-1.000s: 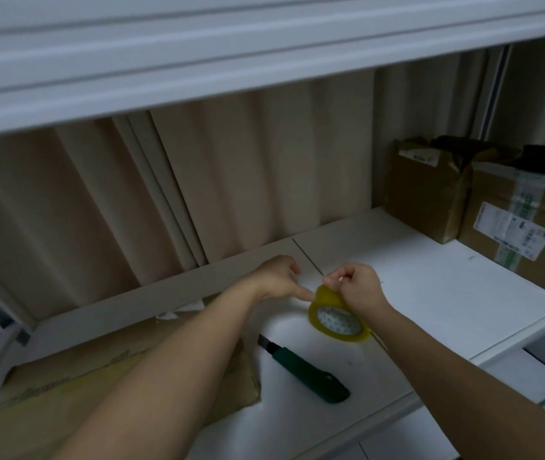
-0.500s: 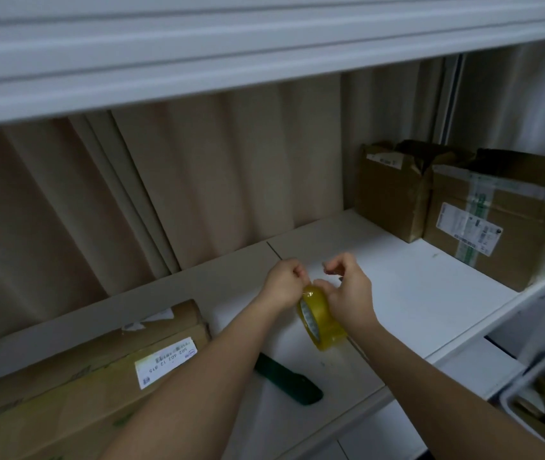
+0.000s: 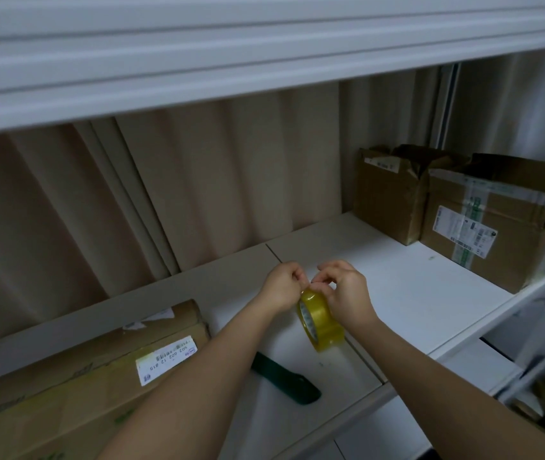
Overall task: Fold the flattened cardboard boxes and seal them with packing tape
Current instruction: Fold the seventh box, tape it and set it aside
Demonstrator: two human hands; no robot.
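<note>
I see both hands on the tape roll, held on edge above the white shelf: the right hand grips it and the left hand pinches at its top rim. A cardboard box lies left of the roll, a green knife just below it, and two more boxes stand well to its right.

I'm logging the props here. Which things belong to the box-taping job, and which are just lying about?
Job: roll of yellow packing tape, held by left hand and right hand; cardboard box with white label.
Lying about: green utility knife; two opened cardboard boxes.
</note>
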